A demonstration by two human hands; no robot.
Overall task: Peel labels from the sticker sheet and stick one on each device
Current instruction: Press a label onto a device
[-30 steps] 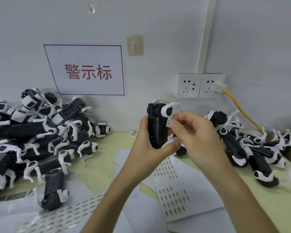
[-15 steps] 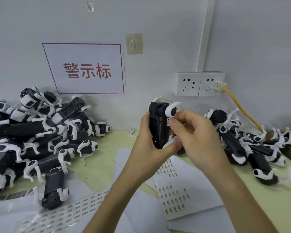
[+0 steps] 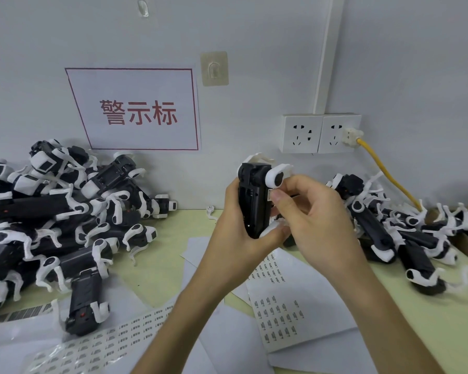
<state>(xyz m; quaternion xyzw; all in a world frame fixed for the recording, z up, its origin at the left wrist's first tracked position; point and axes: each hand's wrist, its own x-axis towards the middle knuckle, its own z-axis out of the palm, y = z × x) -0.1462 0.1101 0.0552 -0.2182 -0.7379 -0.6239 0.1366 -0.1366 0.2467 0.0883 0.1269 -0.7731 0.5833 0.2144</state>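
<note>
Barely changed from a second ago; left hand (image 3: 243, 238) grips device (image 3: 253, 201) upright above sticker sheet (image 3: 295, 314); right hand (image 3: 314, 220) has slid up slightly and pinches label (image 3: 269, 194) onto device's side; sticking looks nearly done

pale green table (image 3: 157, 263), device piles (image 3: 65, 225), sticker sheets (image 3: 295, 314)

Bright, even, soft light from above, slightly cool cast. Wall (image 3: 389, 63) reads flat grey-white, no hot spots. Shadows weak: faint ones under the left pile of devices (image 3: 52, 225) and at paper edges on the counter (image 3: 160, 265). No glare, but black housings crush and lose detail. Strong wide-angle distortion: sign (image 3: 135, 109) skews to a parallelogram, conduit (image 3: 324, 63) leans. Centre fairly sharp: left hand (image 3: 233, 233), right hand (image 3: 316, 220), held device (image 3: 253, 201). Bottom-left sticker sheet (image 3: 97, 344) smeared, print unreadable; right edge soft
</note>
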